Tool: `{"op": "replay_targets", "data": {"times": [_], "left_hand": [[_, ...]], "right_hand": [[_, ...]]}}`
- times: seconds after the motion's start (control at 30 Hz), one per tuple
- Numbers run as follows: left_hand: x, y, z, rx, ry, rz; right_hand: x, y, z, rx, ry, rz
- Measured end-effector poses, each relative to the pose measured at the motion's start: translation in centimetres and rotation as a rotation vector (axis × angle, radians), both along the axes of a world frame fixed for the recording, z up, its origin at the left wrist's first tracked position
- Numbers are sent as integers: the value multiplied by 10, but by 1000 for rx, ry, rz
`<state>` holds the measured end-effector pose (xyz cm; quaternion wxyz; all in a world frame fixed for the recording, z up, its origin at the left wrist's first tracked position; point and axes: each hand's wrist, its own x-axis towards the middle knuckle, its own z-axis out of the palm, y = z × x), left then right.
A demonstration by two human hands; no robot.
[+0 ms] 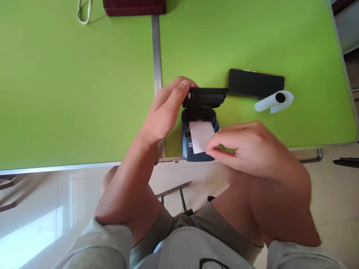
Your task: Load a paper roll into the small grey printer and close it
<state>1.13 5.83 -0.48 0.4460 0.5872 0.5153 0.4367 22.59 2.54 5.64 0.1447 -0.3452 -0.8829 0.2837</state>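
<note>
Green table [84, 93], frame center: left hand [165, 114] is holding black lid [207, 98] of blue device [198, 156] open, right hand [249, 147] is pinching paper [201, 136] already laid across, lid not yet closed.

At the near edge of the desk [84, 93] sits a device [185, 147], paper [200, 136] across it; right and behind lies a phone [254, 83], a roll [267, 102] before that.

head: worn on the person's head | looks forward and steeply down over table [84, 93] | close, left hand [165, 112] and right hand [244, 147] whole in frame | device [186, 151] near centre | shirt [185, 248] at bottom edge
</note>
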Motion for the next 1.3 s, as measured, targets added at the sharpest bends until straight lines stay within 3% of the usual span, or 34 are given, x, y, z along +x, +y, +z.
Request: {"op": "replay_targets", "data": {"times": [0.2, 0.4, 0.5, 0.57, 0.63, 0.7, 0.8, 0.93, 1.1, 1.3], "left_hand": [[-3, -8, 6, -42, -62, -147], [-4, -8, 5, -57, 28, -294], [-3, -8, 3, -61, 140, -356], [-2, -9, 2, -66, 184, -371], [-3, -9, 2, -77, 174, -374], [-4, -9, 3, -91, 172, -377], [-7, -6, 6, -146, 258, -400], [-8, -4, 10, -205, 329, -469], [-8, -9, -1, -71, 267, -403], [-23, -19, -10, 41, 360, -291]], "right_hand": [[-3, -2, 0, -70, -86, 67], [-6, -2, -1, -79, -125, 70], [0, 2, -1, -243, -60, 113], [5, 8, -8, -343, 123, 22], [8, 17, -21, -347, 302, -204], [8, 26, -36, -339, 334, -373], [6, 34, -53, -431, 265, -366], [5, 33, -59, -419, 214, -351], [7, 32, -65, -424, 219, -402], [5, 34, -61, -516, 186, -503]]}}
